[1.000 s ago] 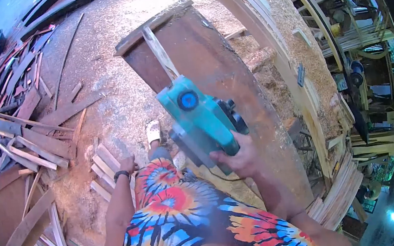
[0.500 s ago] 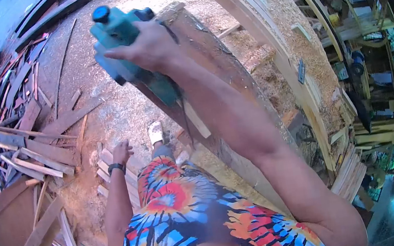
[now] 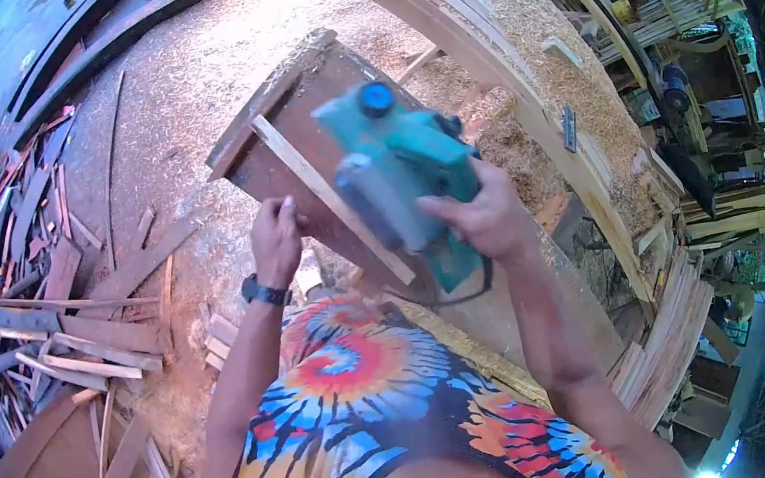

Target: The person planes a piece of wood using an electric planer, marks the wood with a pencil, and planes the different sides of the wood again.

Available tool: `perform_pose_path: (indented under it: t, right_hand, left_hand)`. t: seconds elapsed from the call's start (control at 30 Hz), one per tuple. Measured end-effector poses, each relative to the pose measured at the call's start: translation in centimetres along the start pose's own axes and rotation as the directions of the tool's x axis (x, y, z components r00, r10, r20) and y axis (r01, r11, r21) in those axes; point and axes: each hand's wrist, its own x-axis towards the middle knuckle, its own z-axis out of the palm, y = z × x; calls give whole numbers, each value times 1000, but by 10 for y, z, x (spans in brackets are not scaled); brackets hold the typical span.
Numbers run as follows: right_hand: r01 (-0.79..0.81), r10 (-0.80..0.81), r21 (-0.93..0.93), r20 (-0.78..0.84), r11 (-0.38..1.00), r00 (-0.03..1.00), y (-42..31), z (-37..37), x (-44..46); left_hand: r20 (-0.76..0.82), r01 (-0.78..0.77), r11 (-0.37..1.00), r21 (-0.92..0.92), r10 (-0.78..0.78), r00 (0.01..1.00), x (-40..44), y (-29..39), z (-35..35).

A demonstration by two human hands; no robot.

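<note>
A teal electric hand planer with a blue front knob is gripped by its rear handle in my right hand, tilted and blurred by motion above the workbench. A dark cord loops below it. On the bench lies a narrow pale wood strip, running from the far end towards me, partly behind the planer. My left hand, with a dark watch on its wrist, is beside the bench's left edge, left of the strip and apart from it. Its fingers are curled in, and nothing shows in them.
The brown bench has a raised board across its far end. Long planks stand to the right among wood shavings. Scrap boards are heaped on the left. A stack of cut boards lies at lower right.
My right hand has swung the planer right and nearer to me, uncovering the strip and the bench's far end. My left hand has risen towards the bench, its fingers now curled.
</note>
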Motion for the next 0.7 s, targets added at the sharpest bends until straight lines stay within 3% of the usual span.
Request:
perform_pose_path:
  t: [0.03,0.13,0.17,0.27,0.3,0.33,0.4,0.47,0.57,0.67,0.7]
  right_hand:
    - [-54,57,51,-48,997,997,13,-6,-5]
    - [-130,146,133,-119,983,982,43,-19,-10]
    - [-142,163,150,-134,978,978,54,-22,-13]
    - [-99,134,234,-137,967,981,91,-24,-14]
    - [-100,132,197,-155,975,979,93,-23,-15]
    - [-106,133,161,-170,981,976,94,-20,-18]
    - [-148,166,130,-145,981,975,97,-18,-22]
    - [-214,226,136,-76,967,971,98,-22,-23]
    - [82,-162,-227,-363,971,918,93,-20,-35]
    - [172,-294,-296,-438,939,850,76,-32,-61]
    - [227,-333,-284,-417,932,846,87,-31,-69]
  left_hand:
    - [60,68,996,-62,-64,996,7,0,7]
    - [228,250,963,99,-267,936,8,30,21]
    - [172,79,865,495,-186,967,10,36,26]
    - [170,-22,899,437,-59,984,-2,48,35]
    - [200,-9,903,430,-85,976,2,37,35]
    - [253,117,966,232,-176,951,6,21,33]
    - [394,394,906,-158,-308,866,5,4,24]
    - [457,360,903,-235,-225,861,-6,9,13]
    - [518,284,921,-265,-112,848,-23,21,5]
    - [481,213,940,-268,-61,874,-47,50,12]
    - [523,226,932,-284,-47,851,-42,30,10]
